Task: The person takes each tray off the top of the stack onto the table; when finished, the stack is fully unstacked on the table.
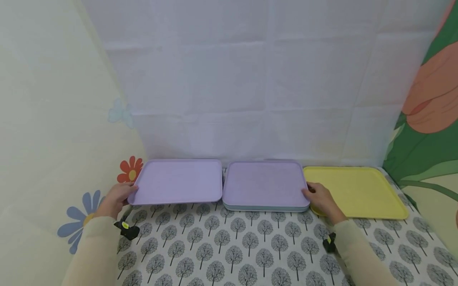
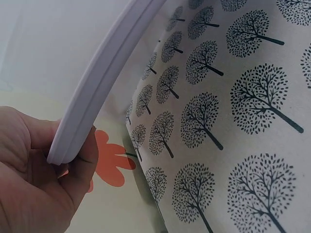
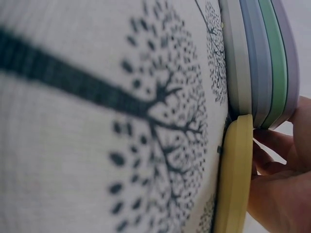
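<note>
My left hand (image 1: pixel 115 198) pinches the left edge of a pale purple tray (image 1: pixel 179 180). In the left wrist view that tray's rim (image 2: pixel 97 90) sits between thumb and fingers, tilted and raised over the cloth. To its right lies a stack of trays topped by another purple tray (image 1: pixel 266 182). My right hand (image 1: pixel 323 200) grips this top tray by its right edge, thumb on the upper face. Under it the right wrist view shows a green tray (image 3: pixel 275 63), a blue tray (image 3: pixel 256 58) and a pale grey tray (image 3: pixel 238 58).
A yellow tray (image 1: pixel 358 192) lies flat at the right, its left end close to the stack and partly under my right hand. The table has a tree-print cloth (image 1: pixel 232 246). A white sheet (image 1: pixel 232 79) hangs behind, and floral panels (image 1: pixel 429 95) stand at both sides.
</note>
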`<state>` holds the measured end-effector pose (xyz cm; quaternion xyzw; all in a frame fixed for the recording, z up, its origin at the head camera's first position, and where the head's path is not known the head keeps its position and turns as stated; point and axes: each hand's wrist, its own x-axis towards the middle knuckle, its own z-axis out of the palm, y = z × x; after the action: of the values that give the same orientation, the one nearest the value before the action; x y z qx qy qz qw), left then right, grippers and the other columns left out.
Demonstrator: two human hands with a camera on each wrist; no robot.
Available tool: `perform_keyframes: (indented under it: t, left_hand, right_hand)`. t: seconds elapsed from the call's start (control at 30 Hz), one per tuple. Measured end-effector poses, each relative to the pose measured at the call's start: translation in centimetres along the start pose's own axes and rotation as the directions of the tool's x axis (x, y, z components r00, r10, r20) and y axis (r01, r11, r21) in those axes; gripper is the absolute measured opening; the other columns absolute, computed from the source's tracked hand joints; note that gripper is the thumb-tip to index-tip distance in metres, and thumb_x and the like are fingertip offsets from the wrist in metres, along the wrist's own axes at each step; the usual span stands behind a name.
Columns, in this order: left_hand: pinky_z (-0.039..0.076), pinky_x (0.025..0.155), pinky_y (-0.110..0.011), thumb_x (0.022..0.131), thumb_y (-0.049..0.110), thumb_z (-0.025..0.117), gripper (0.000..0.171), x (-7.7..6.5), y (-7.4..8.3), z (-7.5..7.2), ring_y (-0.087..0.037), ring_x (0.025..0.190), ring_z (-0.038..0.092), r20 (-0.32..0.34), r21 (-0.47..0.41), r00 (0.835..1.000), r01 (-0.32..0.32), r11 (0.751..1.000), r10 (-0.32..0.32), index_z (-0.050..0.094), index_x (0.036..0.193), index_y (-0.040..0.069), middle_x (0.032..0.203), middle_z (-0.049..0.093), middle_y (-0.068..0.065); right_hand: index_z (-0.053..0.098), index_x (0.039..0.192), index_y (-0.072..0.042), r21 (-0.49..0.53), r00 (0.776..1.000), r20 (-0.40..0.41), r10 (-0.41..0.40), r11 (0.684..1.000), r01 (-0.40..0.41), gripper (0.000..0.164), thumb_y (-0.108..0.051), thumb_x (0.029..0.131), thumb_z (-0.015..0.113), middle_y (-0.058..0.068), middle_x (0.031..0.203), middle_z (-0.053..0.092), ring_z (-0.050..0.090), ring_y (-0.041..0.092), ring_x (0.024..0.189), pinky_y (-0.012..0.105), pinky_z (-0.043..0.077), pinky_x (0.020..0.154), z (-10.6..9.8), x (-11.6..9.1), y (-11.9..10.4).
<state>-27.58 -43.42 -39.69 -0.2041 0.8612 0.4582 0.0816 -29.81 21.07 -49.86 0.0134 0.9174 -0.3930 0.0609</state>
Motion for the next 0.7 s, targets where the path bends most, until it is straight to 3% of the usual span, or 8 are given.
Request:
perform_keyframes:
  t: [0.2, 0.53, 0.7]
  left_hand:
    - [0.054, 0.080, -0.032, 0.106, 0.018, 0.042, 0.059, 0.3, -0.4, 0.1, -0.038, 0.116, 0.054, -0.015, 0.019, 1.000, -0.011, 1.000, 0.011, 0.025, 0.150, -0.017, 0.147, 0.035, -0.039]
    - [0.053, 0.088, -0.040, 0.106, 0.016, 0.042, 0.058, 1.1, -0.5, 0.9, -0.044, 0.124, 0.050, -0.014, 0.028, 1.000, -0.015, 0.999, 0.016, 0.025, 0.151, -0.016, 0.150, 0.032, -0.039]
    - [0.048, 0.103, -0.052, 0.107, 0.018, 0.042, 0.058, 1.5, -0.7, 1.4, -0.046, 0.128, 0.046, -0.018, 0.001, 0.999, 0.027, 1.000, -0.027, 0.024, 0.153, -0.013, 0.151, 0.033, -0.038]
  right_hand:
    - [0.041, 0.150, 0.004, 0.004, 1.000, 0.008, 0.021, 1.000, -0.021, 0.058, -0.032, 0.106, 0.048, 0.028, 0.150, 0.045, 0.041, 0.046, 0.140, 0.057, 0.034, 0.116, -0.2, 0.0, 0.1]
    - [0.043, 0.149, 0.004, -0.005, 1.000, 0.003, 0.004, 1.000, -0.004, 0.056, -0.031, 0.106, 0.049, 0.028, 0.148, 0.048, 0.044, 0.046, 0.137, 0.058, 0.035, 0.115, -0.2, -0.4, 0.2]
    - [0.042, 0.150, 0.004, -0.008, 1.000, 0.001, -0.002, 1.000, 0.002, 0.056, -0.030, 0.105, 0.049, 0.028, 0.149, 0.047, 0.043, 0.046, 0.138, 0.057, 0.035, 0.115, -0.2, -0.5, 0.1]
